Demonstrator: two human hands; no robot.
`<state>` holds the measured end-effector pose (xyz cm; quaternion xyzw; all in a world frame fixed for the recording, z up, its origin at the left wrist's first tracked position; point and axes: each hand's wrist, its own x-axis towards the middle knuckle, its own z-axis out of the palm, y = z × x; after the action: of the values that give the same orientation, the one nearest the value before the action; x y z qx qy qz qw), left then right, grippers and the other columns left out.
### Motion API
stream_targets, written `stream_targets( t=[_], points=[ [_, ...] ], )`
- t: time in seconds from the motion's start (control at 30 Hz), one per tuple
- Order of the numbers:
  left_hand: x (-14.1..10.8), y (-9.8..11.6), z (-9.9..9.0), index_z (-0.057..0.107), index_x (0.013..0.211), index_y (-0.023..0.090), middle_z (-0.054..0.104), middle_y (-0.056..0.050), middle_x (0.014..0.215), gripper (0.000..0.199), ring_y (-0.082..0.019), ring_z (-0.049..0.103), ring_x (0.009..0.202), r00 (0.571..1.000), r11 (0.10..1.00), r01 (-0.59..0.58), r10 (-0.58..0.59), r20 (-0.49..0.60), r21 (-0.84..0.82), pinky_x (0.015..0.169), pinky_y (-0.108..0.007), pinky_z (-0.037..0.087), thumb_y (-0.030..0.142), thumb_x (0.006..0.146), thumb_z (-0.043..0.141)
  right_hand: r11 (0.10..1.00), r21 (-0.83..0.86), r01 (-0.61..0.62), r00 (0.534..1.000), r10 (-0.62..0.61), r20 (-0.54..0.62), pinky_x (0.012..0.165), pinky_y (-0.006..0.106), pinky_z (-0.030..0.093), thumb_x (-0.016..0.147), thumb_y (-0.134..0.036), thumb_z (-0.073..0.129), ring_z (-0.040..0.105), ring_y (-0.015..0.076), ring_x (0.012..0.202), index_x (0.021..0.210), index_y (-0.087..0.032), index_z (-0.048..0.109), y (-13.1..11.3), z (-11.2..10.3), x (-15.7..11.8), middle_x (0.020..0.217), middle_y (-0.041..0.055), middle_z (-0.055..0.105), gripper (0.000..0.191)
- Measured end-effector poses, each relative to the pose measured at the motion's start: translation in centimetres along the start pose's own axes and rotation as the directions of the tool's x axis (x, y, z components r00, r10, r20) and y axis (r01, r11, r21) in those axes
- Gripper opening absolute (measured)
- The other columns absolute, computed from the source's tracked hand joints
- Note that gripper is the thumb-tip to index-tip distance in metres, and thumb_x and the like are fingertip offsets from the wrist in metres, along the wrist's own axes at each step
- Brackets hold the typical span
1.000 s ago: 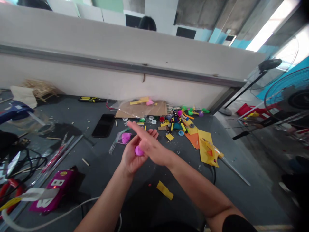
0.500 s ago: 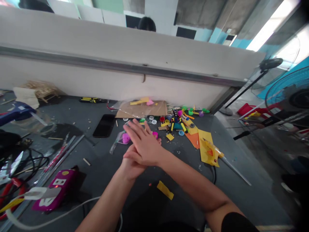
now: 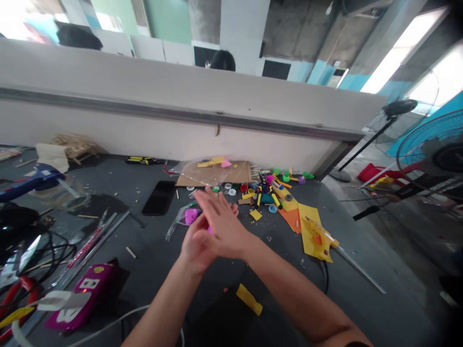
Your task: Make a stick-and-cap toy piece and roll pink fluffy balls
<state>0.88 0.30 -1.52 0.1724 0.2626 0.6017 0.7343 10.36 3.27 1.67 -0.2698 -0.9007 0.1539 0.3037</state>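
Near the middle of the desk my two hands press together palm to palm. My left hand (image 3: 197,248) lies underneath, palm up, its fingers mostly hidden. Across it rests my right hand (image 3: 226,229), fingers stretched out and flat. A bit of pinkish-purple modelling clay (image 3: 211,230) shows between the palms; most of it is hidden. Just left of the hands lies a clear plastic bag (image 3: 174,225) with a lump of purple clay (image 3: 191,216). A yellow strip (image 3: 249,299) lies on the desk nearer to me.
A black phone (image 3: 159,197) lies to the left, and a magenta power box (image 3: 81,301) with cables nearer me. Wire strippers (image 3: 267,193), small paint pots and cardboard (image 3: 184,180) stand behind. To the right is a yellow glue gun (image 3: 318,233); a fan (image 3: 441,154) stands beyond.
My right hand has tilted and slid slightly over the left, so the clay between the palms now shows. The whole view has shifted, with the desk lower in the picture.
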Motion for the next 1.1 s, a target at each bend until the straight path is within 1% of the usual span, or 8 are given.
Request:
stream_targets(
  t=[0.1,0.17,0.37,0.5,0.6,0.83,1.0,1.1],
  points=[
    [0.5,-1.8,0.9,0.04,0.133,0.037,0.044,0.004,0.139,0.057,-0.026,0.022,0.136,0.938,0.933,-0.305,0.329,-0.113,0.189,0.104,-0.038,0.031,0.051,0.079,0.053,0.989,-0.111,0.098,0.992,-0.088,0.093,0.113,0.05,0.011,0.08,-0.069,0.034,0.013,0.0274,0.138,0.141,-0.018,0.023,-1.2,1.2,-0.1,0.146,0.01,0.029,0.08],
    [0.3,-2.4,1.2,0.034,0.136,0.04,0.039,0.006,0.142,0.059,-0.026,0.016,0.138,0.876,0.867,-0.401,0.457,-0.155,0.295,0.106,-0.04,0.028,0.052,0.08,0.05,0.978,-0.146,0.151,0.982,-0.132,0.136,0.113,0.049,0.011,0.079,-0.069,0.036,0.013,0.0275,0.138,0.141,-0.019,0.024,-1.7,1.5,-0.1,0.147,0.0096,0.028,0.081],
    [-1.7,-0.5,1.0,0.044,0.131,0.035,0.052,0.0,0.132,0.047,-0.026,0.039,0.127,0.984,0.983,-0.149,0.158,-0.084,0.103,0.097,-0.039,0.04,0.039,0.084,0.052,0.966,-0.244,0.082,0.992,-0.055,0.116,0.112,0.055,0.006,0.078,-0.069,0.039,0.009,0.0304,0.139,0.142,-0.016,0.02,-1.0,0.2,0.3,0.148,0.0119,0.025,0.085],
    [-1.6,1.3,0.8,0.057,0.118,0.021,0.066,-0.006,0.107,0.033,-0.02,0.06,0.102,0.996,0.998,-0.029,0.024,-0.087,-0.055,0.086,-0.029,0.048,0.029,0.087,0.048,0.973,-0.221,0.073,0.992,-0.047,0.121,0.111,0.055,0.007,0.076,-0.072,0.039,0.01,0.0303,0.138,0.142,-0.016,0.018,-0.5,-1.4,-0.5,0.147,0.0115,0.026,0.089],
    [-1.0,2.2,0.5,0.063,0.103,0.014,0.068,-0.006,0.088,0.026,-0.015,0.065,0.075,0.986,0.991,0.043,-0.062,-0.157,-0.125,0.071,-0.025,0.053,0.027,0.089,0.044,0.975,-0.221,0.021,0.994,0.004,0.11,0.111,0.056,0.006,0.075,-0.069,0.047,0.012,0.0305,0.138,0.139,-0.019,0.03,0.0,-2.0,-1.4,0.144,0.01,0.033,0.083],
    [-1.0,2.3,0.2,0.063,0.093,0.013,0.068,-0.005,0.076,0.028,-0.012,0.063,0.061,0.987,0.978,0.121,-0.137,-0.089,-0.169,0.043,-0.017,0.048,0.03,0.091,0.041,0.97,-0.244,-0.009,0.998,0.022,0.053,0.111,0.054,0.002,0.08,-0.057,0.051,0.025,0.0271,0.133,0.11,-0.025,0.06,0.9,-1.6,-2.2,0.131,0.0032,0.051,0.044],
    [-1.8,1.4,-0.2,0.065,0.082,0.013,0.067,-0.001,0.07,0.012,-0.009,0.062,0.058,0.995,0.999,0.021,-0.017,-0.094,0.042,0.058,-0.019,0.053,0.025,0.08,0.061,0.96,-0.273,-0.058,0.998,0.047,-0.046,0.11,0.055,0.004,0.084,-0.049,0.052,0.032,0.0267,0.13,0.111,-0.024,0.06,1.1,-1.9,-2.3,0.126,0.0061,0.055,0.038],
    [-1.9,1.2,-0.5,0.066,0.079,0.012,0.066,0.0,0.067,0.012,-0.007,0.059,0.054,0.992,0.989,-0.049,0.064,-0.105,0.14,0.056,-0.016,0.051,0.022,0.073,0.069,0.971,-0.233,-0.061,0.997,0.05,-0.051,0.11,0.054,0.008,0.083,-0.047,0.054,0.033,0.0269,0.13,0.117,-0.023,0.056,1.2,-1.7,-2.5,0.125,0.0075,0.055,0.042]
  ],
)
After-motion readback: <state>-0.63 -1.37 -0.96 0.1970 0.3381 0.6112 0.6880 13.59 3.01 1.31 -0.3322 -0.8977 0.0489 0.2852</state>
